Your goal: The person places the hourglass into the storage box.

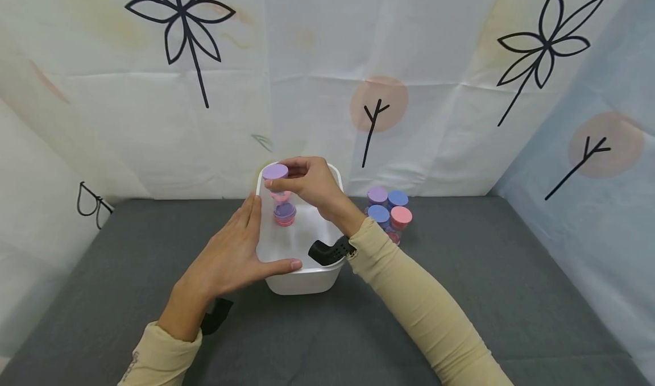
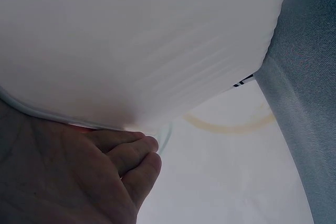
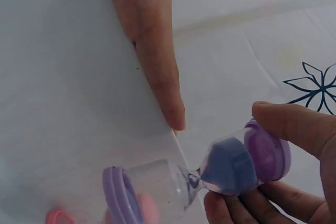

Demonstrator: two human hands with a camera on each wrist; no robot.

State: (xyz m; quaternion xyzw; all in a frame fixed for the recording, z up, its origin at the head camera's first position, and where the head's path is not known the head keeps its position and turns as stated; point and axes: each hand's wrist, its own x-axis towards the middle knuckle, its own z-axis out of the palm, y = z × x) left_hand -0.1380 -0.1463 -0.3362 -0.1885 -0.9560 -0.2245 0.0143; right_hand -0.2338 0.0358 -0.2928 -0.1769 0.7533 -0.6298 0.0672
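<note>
My right hand (image 1: 312,184) pinches a sand timer (image 3: 228,166) with lilac caps and blue-violet sand, gripping it by one end. The timer is tilted in the right wrist view, above the left part of a white plastic bin (image 1: 302,283). Inside the bin, pink and purple caps of other sand timers (image 1: 284,211) show below the held one; how many is partly hidden. Fingers straight, my left hand (image 1: 227,255) lies along the bin's left rim, its thumb over the front part. In the left wrist view its fingertips touch the bin's outer wall (image 2: 142,40).
Several more sand timers with blue, lilac and pink caps (image 1: 401,215) stand grouped just right of the bin, partly behind my right wrist. A dark grey cloth (image 1: 486,272) covers the table. Behind it hangs a white patterned curtain (image 1: 307,102).
</note>
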